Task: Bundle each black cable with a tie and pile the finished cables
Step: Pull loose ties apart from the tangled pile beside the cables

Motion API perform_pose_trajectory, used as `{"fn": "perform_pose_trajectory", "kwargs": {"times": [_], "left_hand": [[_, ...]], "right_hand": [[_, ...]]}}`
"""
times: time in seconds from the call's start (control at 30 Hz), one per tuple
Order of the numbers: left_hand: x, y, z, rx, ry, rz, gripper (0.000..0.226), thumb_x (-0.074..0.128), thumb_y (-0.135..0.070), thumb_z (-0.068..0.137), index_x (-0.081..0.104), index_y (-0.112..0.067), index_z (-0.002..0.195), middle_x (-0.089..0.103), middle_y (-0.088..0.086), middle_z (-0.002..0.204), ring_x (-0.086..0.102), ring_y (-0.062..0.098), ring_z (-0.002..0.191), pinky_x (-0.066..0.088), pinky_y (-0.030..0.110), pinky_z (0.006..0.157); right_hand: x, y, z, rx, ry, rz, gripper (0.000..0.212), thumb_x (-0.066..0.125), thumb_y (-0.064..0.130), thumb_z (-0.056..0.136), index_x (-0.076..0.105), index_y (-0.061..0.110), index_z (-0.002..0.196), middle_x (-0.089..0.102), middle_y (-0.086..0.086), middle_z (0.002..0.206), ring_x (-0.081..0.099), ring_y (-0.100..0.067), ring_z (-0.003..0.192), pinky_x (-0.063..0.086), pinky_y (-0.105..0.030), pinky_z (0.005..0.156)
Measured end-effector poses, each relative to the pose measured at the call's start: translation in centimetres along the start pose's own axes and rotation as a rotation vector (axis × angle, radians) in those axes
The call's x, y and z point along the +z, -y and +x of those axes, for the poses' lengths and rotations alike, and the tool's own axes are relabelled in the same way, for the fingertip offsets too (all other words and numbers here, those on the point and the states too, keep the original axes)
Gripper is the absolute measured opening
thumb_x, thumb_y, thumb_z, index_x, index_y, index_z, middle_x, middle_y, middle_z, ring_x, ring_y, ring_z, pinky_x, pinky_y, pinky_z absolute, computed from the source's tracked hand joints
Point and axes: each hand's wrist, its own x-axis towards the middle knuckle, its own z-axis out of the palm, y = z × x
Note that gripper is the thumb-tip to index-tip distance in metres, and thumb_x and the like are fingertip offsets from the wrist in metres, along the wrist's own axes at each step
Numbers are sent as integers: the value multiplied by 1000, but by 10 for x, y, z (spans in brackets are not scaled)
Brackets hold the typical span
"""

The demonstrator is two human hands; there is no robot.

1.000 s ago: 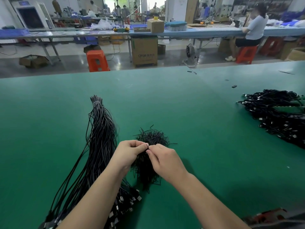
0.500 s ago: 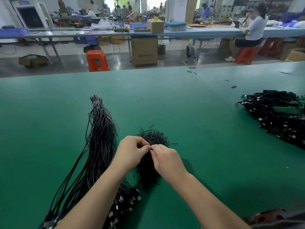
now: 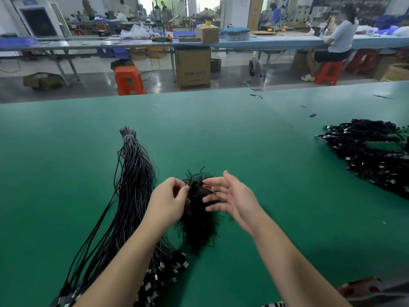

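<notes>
Even overhead light is falling, soft shadows lying under both forearms; right hand (image 3: 230, 197) is blurring (wide-angle edges bending).

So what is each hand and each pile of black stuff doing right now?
left hand: fingers curled, pinching a tie at the heap's top
right hand: open, fingers spread, holding nothing
heap of ties: loose, on the table
long cables: unbundled, lying straight
finished cables: piled at right

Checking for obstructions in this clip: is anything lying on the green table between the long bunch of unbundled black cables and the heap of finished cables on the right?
Only the small heap of black ties, right beside the long bunch of unbundled black cables. Beyond it, bare green table runs to the finished cable heap.
</notes>
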Motion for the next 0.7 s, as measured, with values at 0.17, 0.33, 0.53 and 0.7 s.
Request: {"fn": "perform_pose_trajectory", "kwargs": {"times": [0.17, 0.33, 0.53, 0.7], "left_hand": [[2, -10, -5, -170, 129, -379, 14, 63, -15, 98, 68, -5, 90, 68, 4, 64, 63, 19, 60, 50, 29, 48], [5, -12, -7, 91, 84, -30, 12, 64, -21, 96, 61, -16, 85, 58, -9, 67, 50, 11, 59, 37, 25, 58], [6, -8, -16, 570, -34, 383, 9, 63, -6, 93, 58, -14, 91, 57, 0, 87, 56, 27, 68, 46, 38, 58], [7, -1, -14, 562, -55, 241, 11, 64, -7, 93, 57, -16, 90, 55, -7, 84, 51, 12, 70, 39, 25, 62]], "right_hand": [[8, -9, 1, -263, 5, -447, 8, 70, 18, 94, 72, 23, 99, 74, 6, 77, 65, -7, 68, 48, -18, 60], [14, -7, 7, -252, -195, -436, 19, 73, 24, 92, 62, 19, 106, 59, 3, 52, 49, -8, 46, 40, -18, 49], [15, -6, 5, -105, -152, -271, 7, 72, 15, 91, 66, 15, 94, 63, -9, 67, 50, -16, 45, 41, -23, 42], [9, -7, 5, -10, 17, -22, 13, 58, 6, 101, 69, 5, 105, 69, -18, 83, 64, -20, 58, 55, -27, 55]]}}
